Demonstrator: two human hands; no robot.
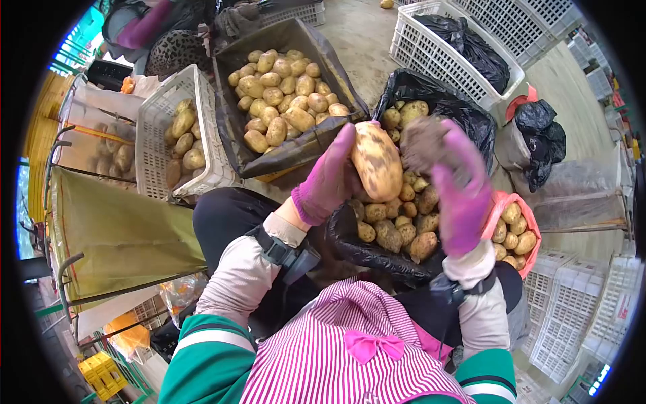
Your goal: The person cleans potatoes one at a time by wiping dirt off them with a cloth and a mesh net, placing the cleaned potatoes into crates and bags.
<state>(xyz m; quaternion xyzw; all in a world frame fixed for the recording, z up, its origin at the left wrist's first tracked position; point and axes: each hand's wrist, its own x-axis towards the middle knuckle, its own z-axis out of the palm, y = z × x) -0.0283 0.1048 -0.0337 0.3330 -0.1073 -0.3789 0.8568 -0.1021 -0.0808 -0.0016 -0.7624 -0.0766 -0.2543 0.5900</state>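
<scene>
My left hand (326, 182), in a purple glove, grips a large yellow potato (378, 161) with dark patches on its skin. In my right hand (464, 192), also gloved in purple and blurred by motion, is a brown, dirty rag (425, 145) close beside that potato. Its exact make is smeared. Below both hands, smaller soil-marked potatoes (389, 234) lie in a container lined with black plastic (464, 111). Part of that container is hidden behind my hands and the potato.
Cleaner potatoes fill a dark-lined crate (225, 101) ahead to the left, beside a white crate (219, 151) of potatoes. A pink bag (531, 205) of potatoes stands right. Ahead are a white crate (410, 47) and a bucket (515, 145) with black plastic. Another person's purple sleeve (145, 25) shows far left.
</scene>
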